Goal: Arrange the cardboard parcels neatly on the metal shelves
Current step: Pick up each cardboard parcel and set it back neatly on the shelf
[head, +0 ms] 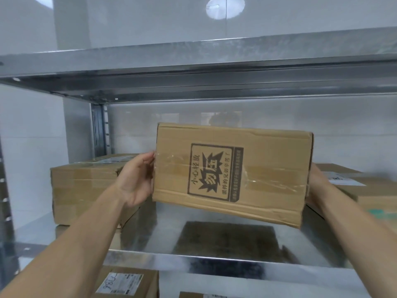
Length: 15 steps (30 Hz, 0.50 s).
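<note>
A brown cardboard parcel (264, 168) with a black printed label and clear tape hangs in the air above the middle metal shelf (150, 239), tilted down to the right. My left hand (135, 179) grips its left end with the thumb on the front face. At the right end, my right hand (315, 181) holds the parcel, mostly hidden behind the box. The parcel casts a dark reflection on the bare shelf beneath it.
A large taped parcel (86, 190) sits on the shelf at the left, another parcel (369, 190) at the right. The upper shelf (193, 67) hangs close overhead. Below, labelled parcels (126, 282) lie on a lower level. A steel upright (101, 130) stands at the back left.
</note>
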Each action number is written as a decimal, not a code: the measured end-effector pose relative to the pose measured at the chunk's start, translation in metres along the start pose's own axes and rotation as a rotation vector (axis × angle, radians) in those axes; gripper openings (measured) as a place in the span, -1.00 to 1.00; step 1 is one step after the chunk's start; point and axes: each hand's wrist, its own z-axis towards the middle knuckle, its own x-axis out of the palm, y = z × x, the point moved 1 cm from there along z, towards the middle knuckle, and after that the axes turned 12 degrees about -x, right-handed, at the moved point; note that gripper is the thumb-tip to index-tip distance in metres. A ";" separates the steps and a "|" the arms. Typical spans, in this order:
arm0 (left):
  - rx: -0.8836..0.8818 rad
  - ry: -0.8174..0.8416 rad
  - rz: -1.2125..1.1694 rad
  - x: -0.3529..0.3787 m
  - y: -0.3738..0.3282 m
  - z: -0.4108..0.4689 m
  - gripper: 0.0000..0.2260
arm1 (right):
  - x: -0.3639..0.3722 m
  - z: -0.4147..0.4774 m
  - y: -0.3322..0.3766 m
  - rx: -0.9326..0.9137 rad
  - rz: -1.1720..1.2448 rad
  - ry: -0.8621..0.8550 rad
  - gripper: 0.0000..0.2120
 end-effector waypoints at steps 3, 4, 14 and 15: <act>-0.015 -0.034 0.069 -0.001 0.004 0.001 -0.69 | 0.010 -0.009 0.013 0.071 0.076 0.142 -0.48; -0.022 -0.061 0.104 -0.002 0.005 0.001 -0.69 | 0.013 -0.010 0.018 0.107 0.092 0.170 -0.43; -0.077 -0.027 0.058 -0.009 0.008 0.011 -0.66 | 0.013 -0.007 0.022 0.148 0.106 0.192 -0.35; -0.077 -0.029 0.044 -0.010 0.008 0.012 -0.67 | 0.013 -0.008 0.022 0.159 0.108 0.180 -0.36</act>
